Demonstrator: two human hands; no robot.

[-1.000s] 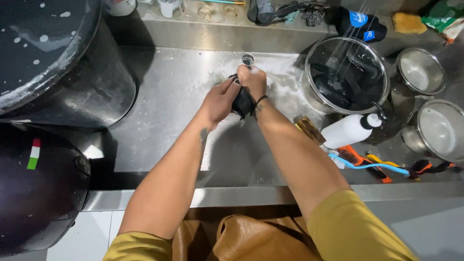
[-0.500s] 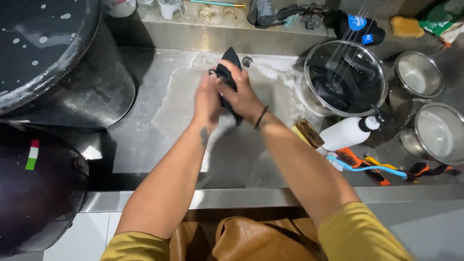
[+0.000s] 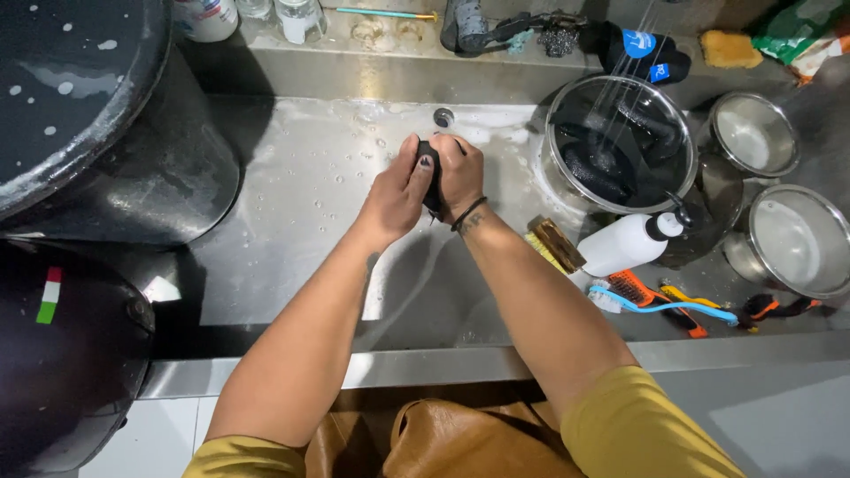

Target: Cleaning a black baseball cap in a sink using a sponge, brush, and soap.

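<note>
A: Which packages and labels do you see, and where?

B: A white squeeze bottle (image 3: 630, 243) with a black cap lies on its side near the right end of the sink (image 3: 301, 221), just beside the glass pot lid (image 3: 620, 146). On the back ledge, a dark bottle (image 3: 642, 53) has a round blue label. At the back left corner stands a white container (image 3: 205, 18) with a coloured label. At the left edge, a black rounded thing (image 3: 62, 354) carries a small sticker with green, white and red stripes.

A: And the hands?

B: The 2 hands are together over the middle of the wet steel sink, near the drain hole (image 3: 444, 117). The left hand (image 3: 398, 195) and the right hand (image 3: 459, 173) are both closed around a small black object (image 3: 431, 177).

A: How does it look?

B: Dark and mostly hidden between the palms; what it is, I cannot tell.
</note>
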